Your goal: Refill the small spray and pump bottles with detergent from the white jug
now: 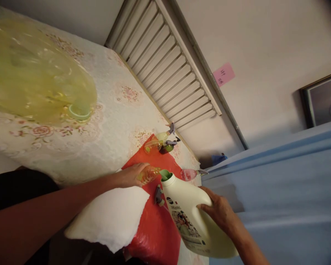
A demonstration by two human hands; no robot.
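Note:
My left hand (132, 176) is wrapped round a small clear bottle (149, 174) with amber-tinted liquid. Its mouth meets the green spout of a large cream-coloured jug (190, 217), which bears a printed label and leans toward the bottle. My right hand (216, 207) grips the jug by its handle. Beside the spout, a grey spray trigger head (159, 195) lies on the red plastic sheet (160, 232). A torn white paper towel (110, 217) rests under my left forearm. Whether liquid is flowing cannot be made out.
Several spray bottles (154, 145) stand beyond my left hand, with a pink one (189, 174) near the spout. A large yellow plastic bag (38, 73) lies on the flowered tablecloth (110, 110). A radiator (165, 55) and blue cloth (287, 191) border the table.

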